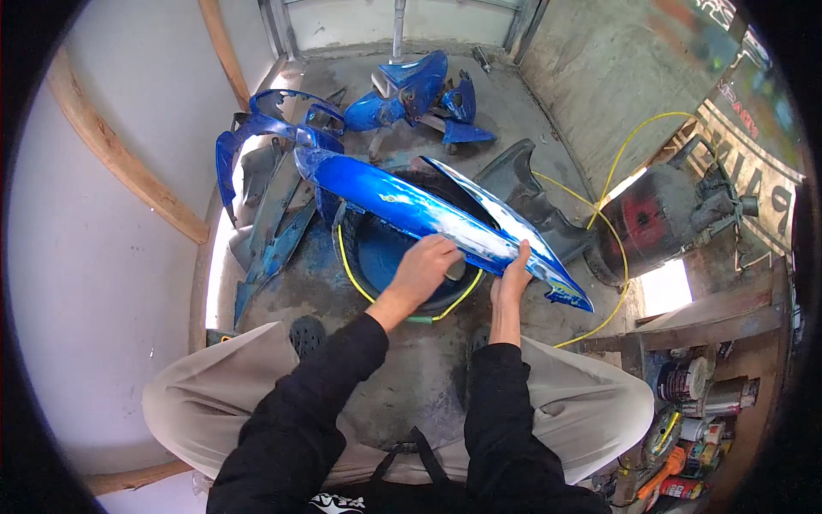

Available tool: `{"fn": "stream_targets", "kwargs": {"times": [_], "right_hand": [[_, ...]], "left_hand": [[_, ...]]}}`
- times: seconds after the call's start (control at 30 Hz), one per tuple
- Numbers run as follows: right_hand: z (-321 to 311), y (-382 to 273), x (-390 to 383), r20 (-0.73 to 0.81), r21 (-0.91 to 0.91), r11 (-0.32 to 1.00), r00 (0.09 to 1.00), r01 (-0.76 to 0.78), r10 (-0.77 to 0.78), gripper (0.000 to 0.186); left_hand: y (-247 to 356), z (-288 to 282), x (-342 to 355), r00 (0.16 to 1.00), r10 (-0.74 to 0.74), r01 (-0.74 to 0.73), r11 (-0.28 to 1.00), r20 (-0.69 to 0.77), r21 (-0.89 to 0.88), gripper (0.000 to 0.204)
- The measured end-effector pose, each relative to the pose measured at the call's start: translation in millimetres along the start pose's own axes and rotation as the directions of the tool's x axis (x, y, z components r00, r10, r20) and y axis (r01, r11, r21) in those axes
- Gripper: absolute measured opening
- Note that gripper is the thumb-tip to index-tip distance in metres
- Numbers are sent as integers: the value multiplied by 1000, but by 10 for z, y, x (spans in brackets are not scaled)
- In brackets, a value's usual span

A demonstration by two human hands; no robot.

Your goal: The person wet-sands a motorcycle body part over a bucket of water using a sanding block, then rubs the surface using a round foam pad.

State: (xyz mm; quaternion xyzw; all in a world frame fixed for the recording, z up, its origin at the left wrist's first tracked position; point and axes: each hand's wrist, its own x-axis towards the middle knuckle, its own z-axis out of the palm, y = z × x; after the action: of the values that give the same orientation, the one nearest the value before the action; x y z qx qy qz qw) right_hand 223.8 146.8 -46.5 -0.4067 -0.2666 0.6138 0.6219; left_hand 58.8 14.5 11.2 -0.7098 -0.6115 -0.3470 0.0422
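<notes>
A long, tapered blue plastic panel (368,188) with white scuffed patches lies diagonally over a dark round tub (390,257) that has bluish contents. My right hand (514,276) grips the panel near its pointed right end, thumb on the face. My left hand (426,265) is closed on a small grey pad (454,270) against the lower edge of the scuffed area. What exactly the pad is I cannot tell.
Blue plastic body parts (407,86) lie behind and to the left (229,176), with dark panels (556,214) at right. A dark metal tank (638,227) with a yellow hose stands right, above a wooden shelf (702,317) of cans and tools. Walls enclose both sides.
</notes>
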Motion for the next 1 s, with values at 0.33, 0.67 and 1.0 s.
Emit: {"fn": "stream_targets", "kwargs": {"times": [0.33,0.67,1.0], "right_hand": [[158,-67,-171,-43,58,998,999,16,-14,62],[-20,-20,0,-51,46,998,998,33,-31,60],[72,-66,-124,-59,-13,1000,998,18,-18,60]], "left_hand": [[-118,-29,-105,993,10,-6,999,-115,35,42],[-394,-398,-46,994,-70,76,994,-89,76,33],[-7,-16,36,993,61,-63,998,-104,-16,24]]}}
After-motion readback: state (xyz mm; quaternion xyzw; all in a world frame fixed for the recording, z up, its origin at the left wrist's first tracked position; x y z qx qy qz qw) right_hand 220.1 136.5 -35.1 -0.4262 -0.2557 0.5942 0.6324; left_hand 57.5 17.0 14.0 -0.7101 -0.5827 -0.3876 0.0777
